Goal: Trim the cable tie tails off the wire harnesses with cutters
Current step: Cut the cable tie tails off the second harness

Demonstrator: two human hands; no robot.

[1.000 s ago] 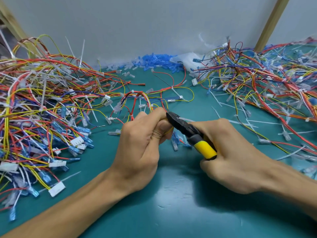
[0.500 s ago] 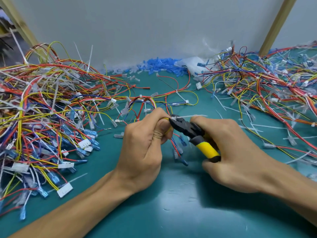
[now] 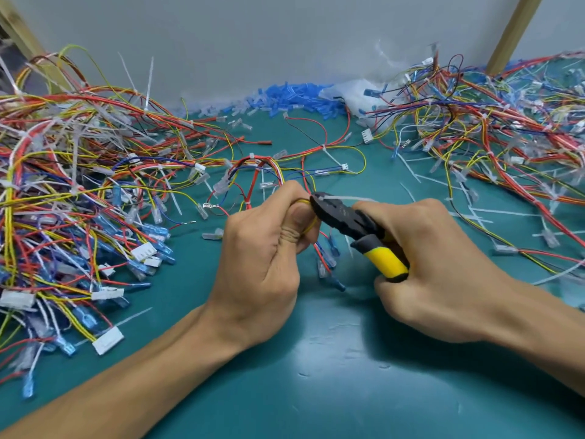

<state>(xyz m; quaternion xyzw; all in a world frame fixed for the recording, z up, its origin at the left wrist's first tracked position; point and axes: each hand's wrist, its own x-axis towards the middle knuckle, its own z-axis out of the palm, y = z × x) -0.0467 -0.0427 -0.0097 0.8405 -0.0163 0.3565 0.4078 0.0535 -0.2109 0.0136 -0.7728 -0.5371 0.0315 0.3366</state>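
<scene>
Head view: two bare hands meet over a teal mat (image 3: 316,381), between two heaps of wire harnesses.
Left hand (image 3: 262,258): fingers curled, with thumb and forefinger pinching the held harness (image 3: 253,161); a yellow wire crosses the thumb.
Held harness: red, yellow and blue wires arch up behind the left hand and hang below it, ending in blue and clear terminals just above the mat.
Right hand (image 3: 437,264): wrapped round the yellow handles of the cutters (image 3: 357,231), fingers folded tight.
Cutters: the black head points up and left, its tip touching or just beside the left thumb. The jaws look drawn together at the tie; whether they have bitten through cannot be told.
Cable tie tail (image 3: 348,198): a thin white strip running right from the cutter tip, above the black head.
Left heap (image 3: 63,185): a tangled pile of harnesses with many long white tie tails sticking up and out, plus white connectors along its near edge.
Right heap (image 3: 493,137): another tangle of harnesses; its ties look short.
Loose tails (image 3: 411,175): white strips lie scattered on the mat near the right heap.
Back edge: a drift of blue terminals (image 3: 291,96) lies against the grey wall (image 3: 285,42), beside a white plastic bag (image 3: 351,93).
</scene>
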